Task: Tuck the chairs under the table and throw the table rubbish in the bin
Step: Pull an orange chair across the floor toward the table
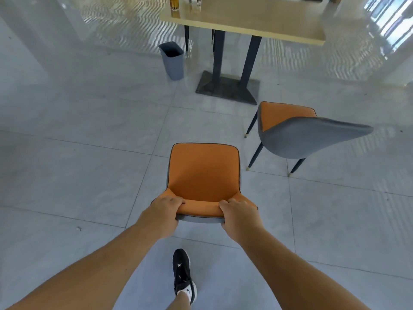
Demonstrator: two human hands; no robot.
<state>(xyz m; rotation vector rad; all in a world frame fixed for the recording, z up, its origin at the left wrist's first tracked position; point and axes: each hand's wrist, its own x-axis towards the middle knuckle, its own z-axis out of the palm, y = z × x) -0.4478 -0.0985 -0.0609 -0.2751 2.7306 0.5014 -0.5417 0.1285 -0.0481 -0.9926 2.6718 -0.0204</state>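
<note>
An orange-seated chair (202, 173) with a grey back stands right in front of me. My left hand (166, 208) and my right hand (238, 212) both grip the top edge of its backrest. A second chair (297, 135) of the same kind stands to the right, turned sideways, apart from the table. The pale wooden table (252, 17) on dark legs is farther ahead. A grey bin (173, 60) stands on the floor to the left of the table base. A yellow can (173, 3) and some small items sit at the table's far edge, cut off by the frame.
The dark table base (228, 87) lies between the first chair and the table. Grey tiled floor (78, 142) stretches to the left. My black shoe (183, 274) is behind the chair. A small scrap (78, 228) lies on the floor at left.
</note>
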